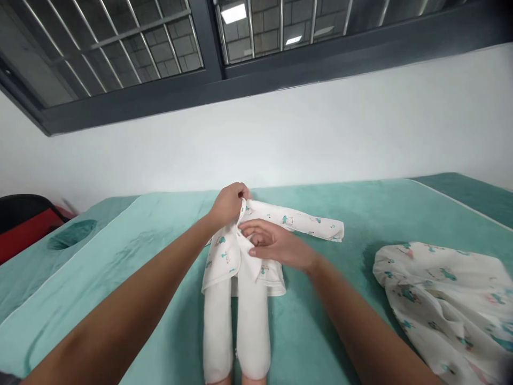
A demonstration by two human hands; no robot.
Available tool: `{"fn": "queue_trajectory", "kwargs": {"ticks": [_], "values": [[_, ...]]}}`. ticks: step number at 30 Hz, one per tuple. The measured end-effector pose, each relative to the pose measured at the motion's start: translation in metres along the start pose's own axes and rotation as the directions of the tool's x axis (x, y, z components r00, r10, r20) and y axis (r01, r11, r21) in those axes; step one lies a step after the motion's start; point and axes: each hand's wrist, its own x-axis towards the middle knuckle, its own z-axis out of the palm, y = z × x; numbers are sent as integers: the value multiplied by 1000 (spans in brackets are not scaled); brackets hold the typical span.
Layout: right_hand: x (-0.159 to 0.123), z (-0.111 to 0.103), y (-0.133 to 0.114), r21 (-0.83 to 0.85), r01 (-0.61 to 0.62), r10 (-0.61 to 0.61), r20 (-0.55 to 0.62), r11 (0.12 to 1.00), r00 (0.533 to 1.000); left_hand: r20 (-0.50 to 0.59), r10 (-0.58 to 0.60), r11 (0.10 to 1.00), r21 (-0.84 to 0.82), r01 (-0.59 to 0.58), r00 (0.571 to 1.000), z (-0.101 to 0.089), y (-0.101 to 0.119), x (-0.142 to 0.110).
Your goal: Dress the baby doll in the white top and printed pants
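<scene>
A small white printed baby shirt (224, 256) lies on the teal cloth (320, 331), on a doll-like figure whose white legs (236, 326) point toward me. One sleeve (304, 222) stretches out to the right. My left hand (228, 204) is closed in a pinch on the shirt's collar edge at the top. My right hand (272, 245) rests on the shirt's front, fingers curled on the fabric near the opening.
A second crumpled printed garment (444, 299) lies at the right on the teal cloth. A red and black object (24, 222) sits at the far left. A white wall (280, 133) and barred window (120, 48) rise behind the table.
</scene>
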Motion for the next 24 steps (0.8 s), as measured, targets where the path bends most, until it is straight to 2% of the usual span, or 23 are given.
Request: {"fn": "queue_trajectory", "kwargs": {"ticks": [2,5,8,12,15,17,19,21,23,24], "values": [[0,4,-3,-23,-44,45,73,999,996,-50,-13,994,105,18,999,-4,-10,-11],[-1,-2,-5,-55,-46,47,20,997,999,-116,-18,987,159,36,993,-1,-19,-34],[3,-5,0,-116,-18,3,-127,993,992,-185,-46,999,-30,41,982,9,-15,-56],[0,19,15,-254,-83,23,-233,964,972,-85,-125,947,-307,93,989,19,7,-67],[-24,47,29,-352,-95,-47,-373,931,927,-54,-121,881,-466,82,991,17,26,-63],[-55,58,35,-441,-102,-118,-443,892,889,-77,-112,882,-468,63,991,16,34,-64],[-96,59,35,-618,-164,-177,-452,769,874,-71,-47,941,-338,21,996,17,36,-73],[-142,49,25,-799,-269,-239,-450,538,861,13,92,987,-131,-90,996,20,33,-89],[-185,29,6,-865,-406,-320,-489,293,811,98,197,978,44,-202,975,22,28,-105],[-204,16,-6,-844,-499,-346,-535,193,771,113,215,969,98,-226,970,22,26,-112]]}}
